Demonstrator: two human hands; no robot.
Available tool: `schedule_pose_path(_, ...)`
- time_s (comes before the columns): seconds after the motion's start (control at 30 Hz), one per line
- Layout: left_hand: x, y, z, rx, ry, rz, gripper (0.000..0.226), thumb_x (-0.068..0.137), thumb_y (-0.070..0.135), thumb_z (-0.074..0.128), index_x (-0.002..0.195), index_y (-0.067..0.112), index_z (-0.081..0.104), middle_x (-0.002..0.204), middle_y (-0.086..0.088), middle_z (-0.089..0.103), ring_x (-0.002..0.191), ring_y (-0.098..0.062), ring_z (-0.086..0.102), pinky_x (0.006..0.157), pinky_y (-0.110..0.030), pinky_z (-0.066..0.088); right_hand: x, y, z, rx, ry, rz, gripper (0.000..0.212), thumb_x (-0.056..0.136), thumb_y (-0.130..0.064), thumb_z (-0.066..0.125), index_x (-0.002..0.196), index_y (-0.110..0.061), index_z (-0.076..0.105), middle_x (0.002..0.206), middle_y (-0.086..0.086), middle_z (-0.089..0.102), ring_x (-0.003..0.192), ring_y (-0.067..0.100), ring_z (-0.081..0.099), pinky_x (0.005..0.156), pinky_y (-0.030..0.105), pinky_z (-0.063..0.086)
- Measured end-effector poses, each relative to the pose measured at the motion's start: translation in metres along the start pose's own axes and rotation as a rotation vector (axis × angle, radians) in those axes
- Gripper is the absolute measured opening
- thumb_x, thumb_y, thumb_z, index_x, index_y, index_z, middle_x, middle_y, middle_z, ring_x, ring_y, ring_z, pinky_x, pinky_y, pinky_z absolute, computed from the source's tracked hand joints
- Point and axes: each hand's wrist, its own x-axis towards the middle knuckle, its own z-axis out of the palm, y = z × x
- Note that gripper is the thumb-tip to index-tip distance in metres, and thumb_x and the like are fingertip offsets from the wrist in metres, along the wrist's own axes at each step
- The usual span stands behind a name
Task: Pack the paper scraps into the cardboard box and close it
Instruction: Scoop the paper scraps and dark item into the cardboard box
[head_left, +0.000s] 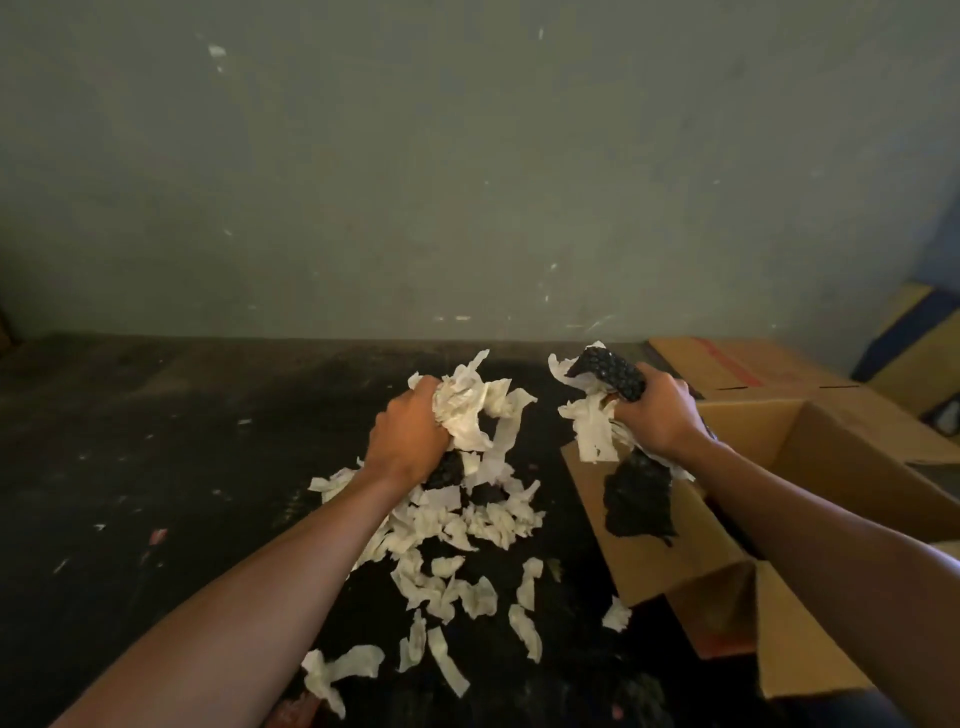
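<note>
A heap of torn white paper scraps lies on the dark floor in the middle of the view. My left hand is closed on a bunch of white scraps lifted above the heap. My right hand grips more white scraps together with a black textured piece, held over the left flap of the open cardboard box. Another black crumpled piece hangs below that hand against the flap.
A second, shut cardboard box with red tape stands behind the open one, and a yellow and blue box leans at the far right. A grey-green wall rises right behind the floor. Small paper bits dot the floor at left.
</note>
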Motion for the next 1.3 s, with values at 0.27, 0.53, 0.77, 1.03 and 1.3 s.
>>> schedule_pose_path(0.27, 0.023, 0.107, 0.036, -0.112, -0.024, 0.129, 0.028, 0.091, 0.037, 0.057, 0.117, 0.028, 0.053, 0.107, -0.008, 0.066, 0.096, -0.036, 0.062, 0.077, -0.042, 0.048, 0.006, 0.078, -0.09, -0.08, 0.178, 0.095, 0.046, 0.075, -0.023, 0.068, 0.121, -0.017, 0.062, 0.092, 0.007, 0.07, 0.081, 0.027, 0.065, 0.075, 0.045, 0.059)
schedule_pose_path(0.53, 0.04, 0.23, 0.126, -0.183, -0.044, 0.151, 0.03, 0.091, 0.035, 0.057, 0.119, 0.027, 0.053, 0.108, -0.007, 0.064, 0.1, -0.033, 0.057, 0.078, -0.04, 0.044, 0.044, 0.184, -0.155, -0.044, 0.196, 0.083, 0.048, 0.076, -0.018, 0.069, 0.124, -0.016, 0.062, 0.098, 0.008, 0.069, 0.083, 0.026, 0.063, 0.071, 0.035, 0.053)
schedule_pose_path(0.77, 0.055, 0.313, 0.221, -0.185, -0.072, -0.001, 0.029, 0.091, 0.028, 0.06, 0.119, 0.026, 0.054, 0.11, -0.007, 0.066, 0.104, -0.035, 0.062, 0.086, -0.049, 0.053, 0.088, 0.271, -0.172, 0.08, 0.067, 0.059, 0.039, 0.079, -0.014, 0.065, 0.118, -0.016, 0.062, 0.093, 0.008, 0.067, 0.085, 0.028, 0.063, 0.071, 0.038, 0.057)
schedule_pose_path(1.03, 0.045, 0.329, 0.307, -0.093, -0.185, -0.273, 0.045, 0.095, 0.016, 0.056, 0.138, 0.022, 0.047, 0.124, -0.007, 0.063, 0.11, -0.026, 0.061, 0.091, -0.034, 0.05, 0.106, 0.344, -0.131, 0.187, -0.238, 0.136, 0.013, 0.086, -0.015, 0.063, 0.099, -0.012, 0.062, 0.072, -0.001, 0.057, 0.063, 0.015, 0.054, 0.048, 0.023, 0.038)
schedule_pose_path(1.3, 0.032, 0.31, 0.339, -0.308, -0.469, -0.532, 0.097, 0.074, 0.05, 0.076, 0.151, 0.024, 0.021, 0.151, -0.007, 0.036, 0.134, -0.029, 0.04, 0.111, -0.046, 0.036, 0.112, 0.365, -0.086, 0.238, -0.64, 0.09, 0.058, 0.089, -0.03, 0.067, 0.142, -0.021, 0.043, 0.123, -0.006, 0.056, 0.119, 0.021, 0.054, 0.091, 0.027, 0.044)
